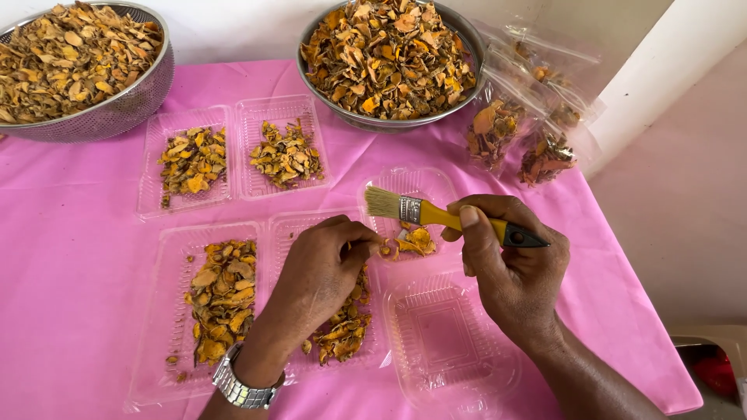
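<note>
My right hand (513, 268) grips a small paintbrush (436, 214) with a yellow and black handle, its bristles pointing left over a clear plastic tray (424, 184). A few dried orange slices (412, 241) lie in that tray. My left hand (323, 268), with a metal watch on its wrist, pinches a piece at the tray's left edge. It rests above another clear tray holding dried slices (342, 330). An empty clear tray (447, 342) lies below my right hand.
Three more clear trays of dried slices (222, 299) (191, 159) (286, 152) sit on the pink tablecloth (70, 264). Two metal bowls (117, 109) (389, 120) heaped with slices stand at the back. Sealed plastic bags (537, 117) lie at the right. The table edge runs down the right side.
</note>
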